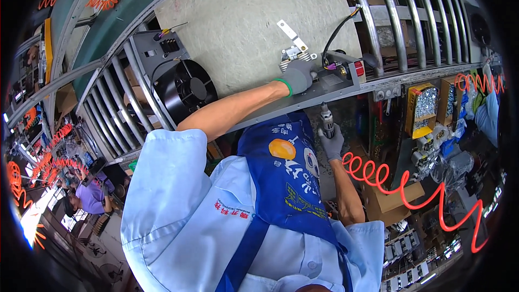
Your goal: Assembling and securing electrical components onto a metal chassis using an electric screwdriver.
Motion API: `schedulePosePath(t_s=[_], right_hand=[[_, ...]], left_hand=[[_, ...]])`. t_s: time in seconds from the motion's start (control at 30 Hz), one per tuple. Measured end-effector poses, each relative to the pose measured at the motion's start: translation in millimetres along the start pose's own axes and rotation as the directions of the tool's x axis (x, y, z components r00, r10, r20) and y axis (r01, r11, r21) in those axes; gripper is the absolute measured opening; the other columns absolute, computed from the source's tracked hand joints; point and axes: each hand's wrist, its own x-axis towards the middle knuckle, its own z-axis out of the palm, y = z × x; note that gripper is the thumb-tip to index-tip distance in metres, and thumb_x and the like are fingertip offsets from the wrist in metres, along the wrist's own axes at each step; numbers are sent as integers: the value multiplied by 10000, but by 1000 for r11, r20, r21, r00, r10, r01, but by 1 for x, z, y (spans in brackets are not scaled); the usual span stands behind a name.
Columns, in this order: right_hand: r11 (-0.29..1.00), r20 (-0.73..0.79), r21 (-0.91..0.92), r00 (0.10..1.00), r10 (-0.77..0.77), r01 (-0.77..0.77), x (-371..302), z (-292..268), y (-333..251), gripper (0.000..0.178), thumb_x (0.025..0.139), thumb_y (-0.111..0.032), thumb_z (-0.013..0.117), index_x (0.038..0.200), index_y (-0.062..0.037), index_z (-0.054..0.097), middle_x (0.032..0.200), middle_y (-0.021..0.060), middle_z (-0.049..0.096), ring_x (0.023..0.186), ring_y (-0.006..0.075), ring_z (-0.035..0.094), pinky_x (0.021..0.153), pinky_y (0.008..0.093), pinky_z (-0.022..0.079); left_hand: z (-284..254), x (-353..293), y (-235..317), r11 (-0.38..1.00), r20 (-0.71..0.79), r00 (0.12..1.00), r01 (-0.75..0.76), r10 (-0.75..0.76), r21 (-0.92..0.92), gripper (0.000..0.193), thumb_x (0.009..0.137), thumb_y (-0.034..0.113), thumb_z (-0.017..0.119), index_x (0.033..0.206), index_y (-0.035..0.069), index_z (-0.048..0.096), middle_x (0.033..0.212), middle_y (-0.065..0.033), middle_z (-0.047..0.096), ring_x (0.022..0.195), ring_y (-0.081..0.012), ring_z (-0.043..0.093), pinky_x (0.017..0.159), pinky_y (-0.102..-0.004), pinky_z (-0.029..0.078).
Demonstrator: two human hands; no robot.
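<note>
My left hand (299,77), in a grey glove with a green cuff, rests on a long grey metal housing (265,109) along the near edge of the worktop. Its fingers are curled down, and what they pinch is hidden. Just beyond them lies a silvery finned part (293,54) with a pale metal strip (292,35). At the housing's right end are a red switch (359,68) and a black cable (334,30). My right hand (332,143), gloved too, grips a silver air screwdriver (326,118) below the housing, its tip pointing up toward the edge.
A round black fan (189,89) stands at the housing's left end. Metal rollers (392,21) flank the pale board (232,16). A red coiled hose (389,184) hangs at right, near a box of small screws (423,105). Another person (92,197) sits far left.
</note>
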Motion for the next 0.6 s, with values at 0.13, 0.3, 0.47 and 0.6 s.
schedulePosePath(t_s=[0.13,0.3,0.47,0.6], right_hand=[[1000,15,-9,1000,0,0,-2,-3,-8,403,697,-235,773,995,-30,596,801,144,650,714,249,655,658,350,498],[990,-80,-112,992,-94,84,5,-3,12,455,682,-266,792,1028,-60,581,884,157,652,777,324,661,675,393,516],[969,-74,-183,981,-181,166,34,-12,20,538,670,-311,808,1077,-70,552,946,169,636,824,367,648,698,415,523],[977,-28,-150,987,-158,152,45,-4,31,540,679,-320,803,1080,-63,550,946,174,642,841,360,648,709,414,519]], left_hand=[[-2,3,-2,999,-3,999,41,-41,15,172,810,179,583,890,64,682,817,-189,662,781,-354,640,714,-446,489],[-3,3,0,998,-7,999,44,-44,45,179,814,187,583,892,61,683,814,-190,661,777,-360,637,712,-452,487],[-3,0,2,996,-31,999,45,-42,79,177,815,183,585,906,63,678,808,-192,658,768,-365,634,698,-451,488],[5,1,-1,995,-25,999,50,-48,82,175,814,189,590,910,68,672,804,-197,652,763,-374,631,694,-458,487]])
